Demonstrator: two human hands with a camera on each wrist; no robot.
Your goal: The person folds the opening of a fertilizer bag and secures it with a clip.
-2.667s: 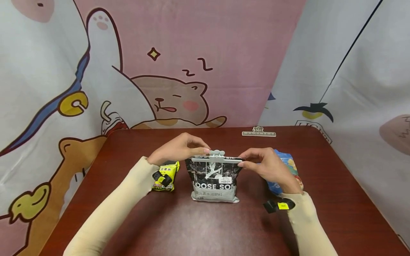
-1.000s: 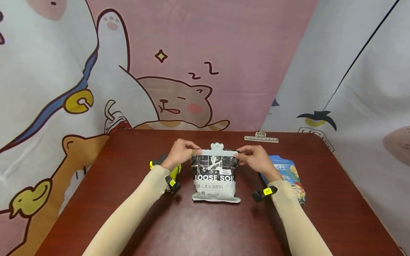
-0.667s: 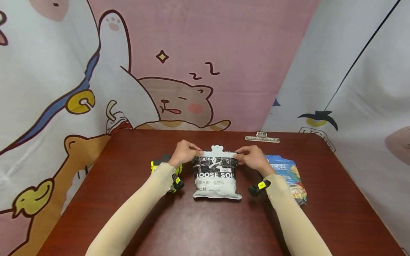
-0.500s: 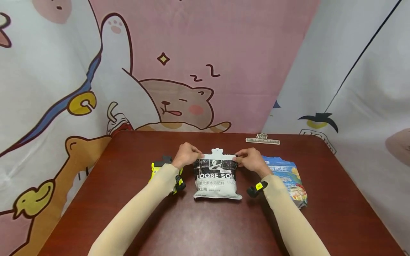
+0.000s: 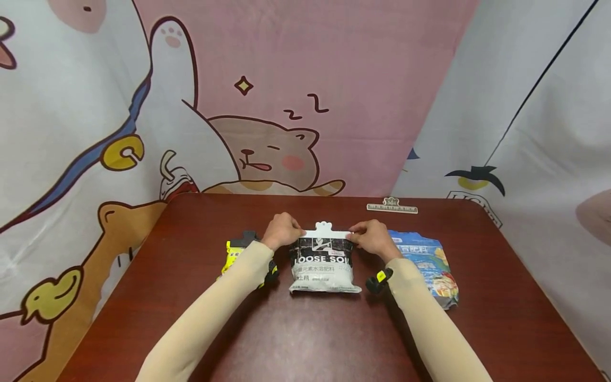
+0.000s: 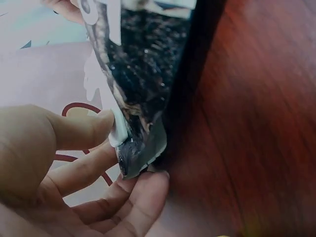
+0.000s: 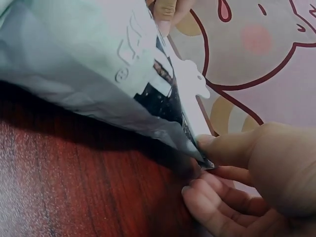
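Observation:
In the head view, a black-and-white bag lettered "LOOSE SOIL" (image 5: 322, 271) lies tilted back on the table's middle. A white bag clip (image 5: 325, 229) spans its top edge, its scalloped tab pointing away. At the clip's left end my left hand (image 5: 282, 232) pinches clip and bag corner; in the left wrist view the thumb presses the clip end (image 6: 118, 131), fingers behind the corner. My right hand (image 5: 374, 237) pinches the opposite end. The right wrist view shows that thumb on the clip (image 7: 190, 101), fingers curled beneath the bag corner.
A yellow packet (image 5: 233, 253) with a dark clip (image 5: 245, 240) lies left, partly hidden by my left arm. A blue packet (image 5: 426, 262) lies right, partly behind my right forearm. Another flat clip (image 5: 392, 206), ruler-like, rests near the table's (image 5: 305, 339) back edge.
The bag has gone from standing upright to leaning back, and the clip now shows its broad white face. Both hands have kept their pinch at the ends, lowering slightly in the last second.

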